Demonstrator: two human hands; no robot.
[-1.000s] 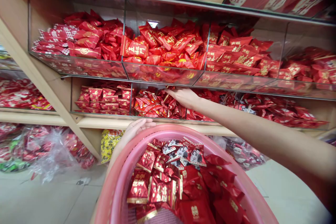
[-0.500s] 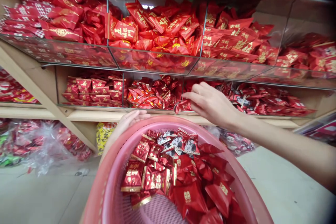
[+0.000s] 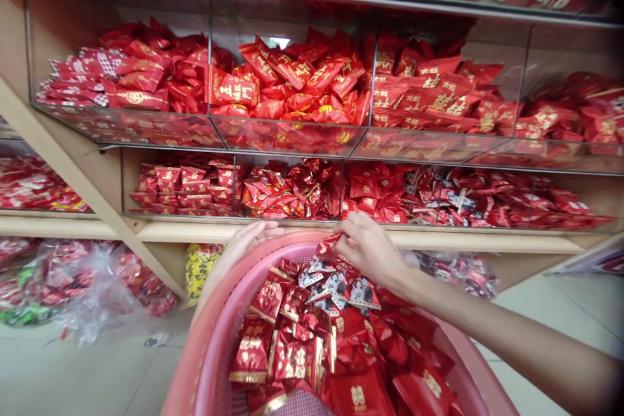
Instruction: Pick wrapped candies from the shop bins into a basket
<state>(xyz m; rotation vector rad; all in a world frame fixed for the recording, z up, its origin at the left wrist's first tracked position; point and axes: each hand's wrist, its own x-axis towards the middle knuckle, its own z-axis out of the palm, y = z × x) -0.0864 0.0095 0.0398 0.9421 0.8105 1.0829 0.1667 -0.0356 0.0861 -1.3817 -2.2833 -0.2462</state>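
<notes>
A pink plastic basket [image 3: 207, 331] holds red wrapped sweets [image 3: 295, 357], some with gold ends, and several packets with black-and-white pictures [image 3: 336, 286]. My right hand [image 3: 368, 250] is over the basket's far rim, its fingers closed on a small red packet [image 3: 328, 245]. At the far left part of the rim is my left hand [image 3: 248, 240], fingers stretched out and holding nothing between them, with the forearm along the basket's outer side.
Glass-fronted shelf compartments [image 3: 287, 136] full of red packets span the view. A wooden shelf edge [image 3: 175, 232] runs just beyond the basket. Below it lie clear plastic bags of sweets [image 3: 97, 279] and a yellow bag [image 3: 201, 266], above a tiled floor.
My right hand has moved down and back from the lower shelf to above the basket, bringing the red packet. The view has shifted, showing more of the upper shelf. My left hand stays at the rim.
</notes>
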